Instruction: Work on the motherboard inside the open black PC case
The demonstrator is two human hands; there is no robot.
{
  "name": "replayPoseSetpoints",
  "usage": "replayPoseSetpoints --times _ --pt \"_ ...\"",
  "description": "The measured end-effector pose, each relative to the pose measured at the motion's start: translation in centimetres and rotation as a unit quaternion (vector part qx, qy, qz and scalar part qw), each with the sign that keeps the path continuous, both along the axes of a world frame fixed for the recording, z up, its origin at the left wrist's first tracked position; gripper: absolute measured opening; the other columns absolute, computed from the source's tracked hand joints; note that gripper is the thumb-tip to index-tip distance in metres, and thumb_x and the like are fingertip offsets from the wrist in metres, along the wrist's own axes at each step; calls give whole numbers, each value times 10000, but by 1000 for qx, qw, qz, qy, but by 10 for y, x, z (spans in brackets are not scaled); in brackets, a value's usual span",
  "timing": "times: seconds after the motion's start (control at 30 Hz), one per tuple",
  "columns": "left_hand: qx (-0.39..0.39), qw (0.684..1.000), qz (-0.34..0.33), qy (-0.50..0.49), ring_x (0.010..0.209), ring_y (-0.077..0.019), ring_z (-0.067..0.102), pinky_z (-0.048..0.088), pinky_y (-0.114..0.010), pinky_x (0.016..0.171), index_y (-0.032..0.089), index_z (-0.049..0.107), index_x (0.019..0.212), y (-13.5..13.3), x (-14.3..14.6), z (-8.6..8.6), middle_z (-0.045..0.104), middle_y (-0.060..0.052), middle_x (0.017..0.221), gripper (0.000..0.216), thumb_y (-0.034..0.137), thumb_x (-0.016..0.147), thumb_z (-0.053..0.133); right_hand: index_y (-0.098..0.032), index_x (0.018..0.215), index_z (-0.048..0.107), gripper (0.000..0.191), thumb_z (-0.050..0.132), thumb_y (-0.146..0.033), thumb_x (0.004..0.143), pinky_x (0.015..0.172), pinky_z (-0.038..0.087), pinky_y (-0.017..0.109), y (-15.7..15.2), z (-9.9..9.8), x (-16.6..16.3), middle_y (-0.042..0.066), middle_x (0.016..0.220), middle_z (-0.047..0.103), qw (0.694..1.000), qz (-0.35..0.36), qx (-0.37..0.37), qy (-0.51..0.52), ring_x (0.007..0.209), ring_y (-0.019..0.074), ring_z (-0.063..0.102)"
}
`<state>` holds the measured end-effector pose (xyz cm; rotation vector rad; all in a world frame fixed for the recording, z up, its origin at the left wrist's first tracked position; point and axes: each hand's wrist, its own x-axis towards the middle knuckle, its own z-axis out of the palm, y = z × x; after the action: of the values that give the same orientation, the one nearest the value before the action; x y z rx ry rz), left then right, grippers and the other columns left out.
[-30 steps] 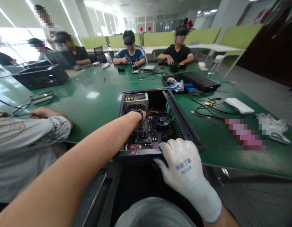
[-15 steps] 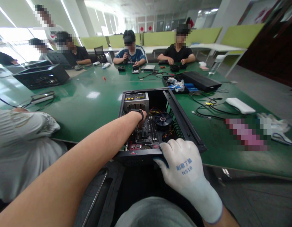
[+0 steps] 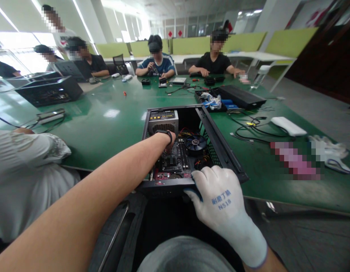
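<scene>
An open black computer case (image 3: 224, 145) lies on the table's near edge with its inside facing up. My bare left hand (image 3: 171, 142), a dark band at the wrist, reaches down into it over the motherboard (image 3: 175, 160); its fingers are hidden. My right hand (image 3: 216, 189), in a white work glove, is clasped over the case's near rim, thumb below and fingers on top. Behind my left wrist sits the power supply (image 3: 165, 120). To the right of that hand is a round black fan (image 3: 195, 144), with coloured wires around it.
Black cables (image 3: 256, 126), a white oblong block (image 3: 288, 126) and spare gloves (image 3: 330, 153) lie to the right. Beyond the case is a black tray (image 3: 203, 99) holding gloves. Another person's sleeve (image 3: 44, 147) is close on my left; several people sit around the green table (image 3: 107, 128).
Both my hands and the case stay in place. Across the table, the person in black has stretched an arm out toward a small pale item at the table's side.
</scene>
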<state>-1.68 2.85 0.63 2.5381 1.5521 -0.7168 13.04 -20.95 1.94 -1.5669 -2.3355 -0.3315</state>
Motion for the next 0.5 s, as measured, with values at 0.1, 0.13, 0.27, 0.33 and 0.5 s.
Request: replayPoseSetpoints --times 0.1,0.13,0.27,0.33,0.5 --pt "-19 997 4 79 1020 -313 681 511 -331 946 118 769 1072 -7 5 8 744 -157 1091 614 285 489 860 -215 958 618 232 639 -405 827 695 195 372 0 0 0 58 843 568 1000 0 -5 0 790 240 432" --pt "-17 996 2 84 1028 -308 679 514 -322 940 126 764 1091 -9 6 10 742 -151 1106 621 296 500 854 -214 960 619 233 637 -406 829 694 194 371 0 0 0 58 841 568 1000 0 -5 1 789 239 431" --pt "-7 996 4 85 1030 -292 680 516 -303 930 166 756 1118 -12 7 14 750 -122 1093 656 333 492 853 -207 959 629 246 639 -414 827 687 187 368 0 0 1 61 831 573 1000 2 -3 1 780 233 419" --pt "-12 997 6 79 1026 -288 682 511 -306 939 181 759 1113 -12 7 14 755 -112 1078 652 340 487 855 -204 957 632 247 639 -413 826 684 186 368 0 0 1 64 830 573 1000 2 2 -1 778 232 417" --pt "-20 996 -3 84 1064 -302 669 484 -319 988 142 752 1128 -13 7 14 739 -142 1120 638 331 527 846 -213 954 622 244 642 -420 826 690 189 372 -1 -1 1 58 829 564 1000 0 2 0 785 239 423"
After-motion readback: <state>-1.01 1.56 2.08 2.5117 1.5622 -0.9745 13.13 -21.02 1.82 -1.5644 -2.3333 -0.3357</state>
